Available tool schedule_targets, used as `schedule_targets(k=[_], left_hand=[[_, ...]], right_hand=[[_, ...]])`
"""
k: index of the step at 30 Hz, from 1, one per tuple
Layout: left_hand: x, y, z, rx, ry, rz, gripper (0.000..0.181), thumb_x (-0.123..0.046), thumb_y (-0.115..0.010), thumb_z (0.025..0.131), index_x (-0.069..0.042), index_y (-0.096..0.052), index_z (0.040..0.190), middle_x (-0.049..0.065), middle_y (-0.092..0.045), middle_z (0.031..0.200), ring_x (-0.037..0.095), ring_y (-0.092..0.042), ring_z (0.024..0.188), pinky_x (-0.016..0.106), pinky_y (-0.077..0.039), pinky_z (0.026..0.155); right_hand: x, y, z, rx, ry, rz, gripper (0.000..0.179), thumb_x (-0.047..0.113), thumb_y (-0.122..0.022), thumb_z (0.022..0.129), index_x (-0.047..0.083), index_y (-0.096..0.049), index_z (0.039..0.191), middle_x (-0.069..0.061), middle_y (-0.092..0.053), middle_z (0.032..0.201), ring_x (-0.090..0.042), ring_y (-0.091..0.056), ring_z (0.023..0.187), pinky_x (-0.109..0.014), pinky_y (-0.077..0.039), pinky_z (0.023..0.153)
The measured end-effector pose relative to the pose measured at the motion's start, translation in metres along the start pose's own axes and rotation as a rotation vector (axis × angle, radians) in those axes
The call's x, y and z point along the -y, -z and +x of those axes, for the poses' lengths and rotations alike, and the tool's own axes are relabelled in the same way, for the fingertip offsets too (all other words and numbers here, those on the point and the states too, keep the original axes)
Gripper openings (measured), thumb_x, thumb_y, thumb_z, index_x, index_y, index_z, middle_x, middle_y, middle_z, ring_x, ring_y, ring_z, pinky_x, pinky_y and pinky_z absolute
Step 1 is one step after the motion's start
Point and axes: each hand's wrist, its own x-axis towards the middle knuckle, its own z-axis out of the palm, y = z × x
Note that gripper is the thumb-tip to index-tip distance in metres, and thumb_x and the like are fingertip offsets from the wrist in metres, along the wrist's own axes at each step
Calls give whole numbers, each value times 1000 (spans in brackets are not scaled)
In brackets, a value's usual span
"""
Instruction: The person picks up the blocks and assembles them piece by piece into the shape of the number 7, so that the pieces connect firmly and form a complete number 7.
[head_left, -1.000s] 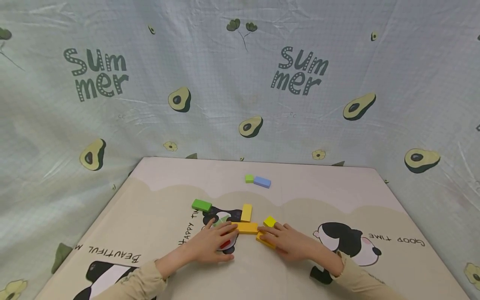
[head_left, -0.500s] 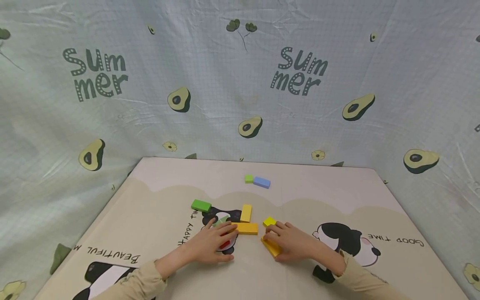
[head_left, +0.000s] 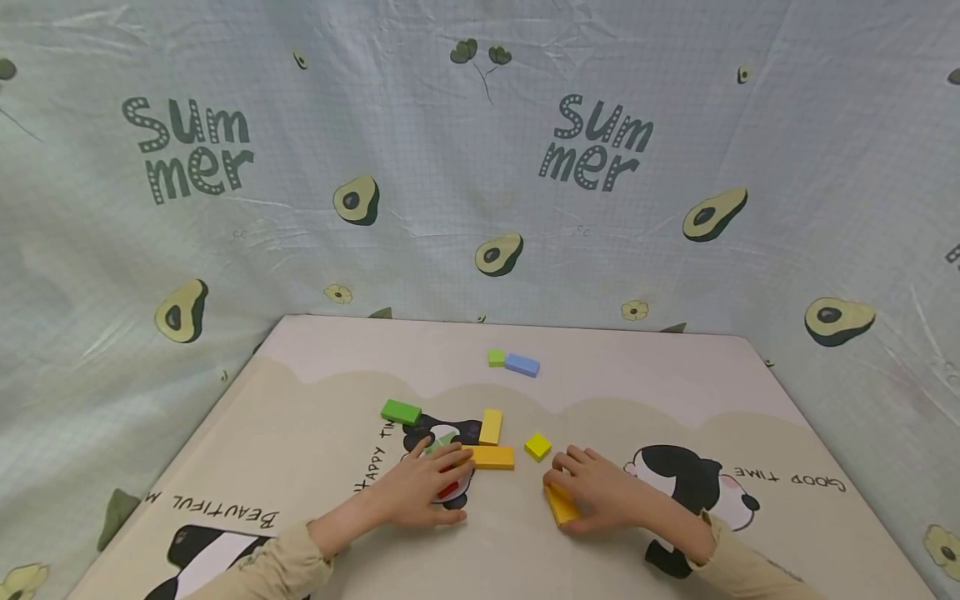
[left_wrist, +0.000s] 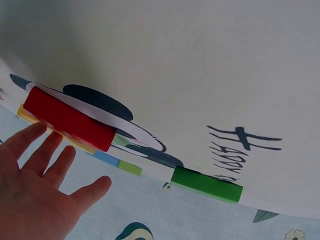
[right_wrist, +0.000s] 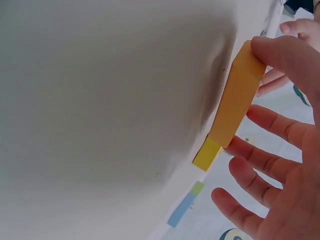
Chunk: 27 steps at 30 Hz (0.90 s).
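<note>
Best to hold smooth orange oblong block level in thumb-to-finger pinch of right hand, clear of square yellow block just ahead-left, with left hand spread, nothing visibly gripped, by red oblong block.

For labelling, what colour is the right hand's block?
The block is orange, clearest in the right wrist view.

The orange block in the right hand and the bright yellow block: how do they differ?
The orange block is a long bar, while the bright yellow block is short. The right hand pinches the orange block; the bright yellow block lies untouched on the table. The orange block is deeper in colour than the bright yellow block. Both are plain-coloured and flat-faced.
</note>
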Motion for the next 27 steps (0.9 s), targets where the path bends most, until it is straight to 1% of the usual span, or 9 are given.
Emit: schedule_targets(k=[4,8,12,15,22,27], left_hand=[[0,0,0,1,1,0,66,-55,-46,84,-18,-36,137,1,-35,143,22,-29,133,54,-17,106],[0,0,0,4,3,2,66,-55,-46,84,-18,-36,137,1,-35,143,22,-29,134,55,-17,106],[0,0,0,6,1,3,66,-56,-45,84,-18,-35,138,0,-34,143,21,-28,134,55,-17,106],[0,0,0,5,0,-2,66,-56,-45,84,-19,-35,138,0,-34,143,21,-28,134,55,-17,106],[0,0,-1,12,6,-5,66,-56,-45,84,-19,-34,138,0,-34,143,21,-28,134,54,-17,106],[0,1,0,4,2,-15,66,-55,-46,84,-18,-35,137,1,-35,143,22,-28,134,55,-17,106]], right_hand=[[-1,1,-6,-11,-15,1,47,50,-63,73,23,-51,109,7,-46,97,-10,-38,89,-30,-39,80],[-5,-2,-13,-39,-16,-18,48,52,-62,73,22,-51,108,7,-45,95,-10,-38,88,-30,-38,78],[-8,-6,-19,-43,-44,-26,54,56,-60,73,19,-51,111,5,-48,99,-11,-41,90,-34,-42,82],[-8,-6,-24,-34,-72,-19,60,59,-58,73,16,-52,114,3,-50,102,-12,-42,92,-36,-42,84],[-9,-6,-31,-36,-88,-52,62,64,-52,75,14,-54,112,3,-49,98,-12,-40,89,-32,-39,80],[-11,-7,-34,-37,-95,-51,62,65,-50,76,14,-54,111,2,-49,98,-12,-41,89,-33,-40,80]])
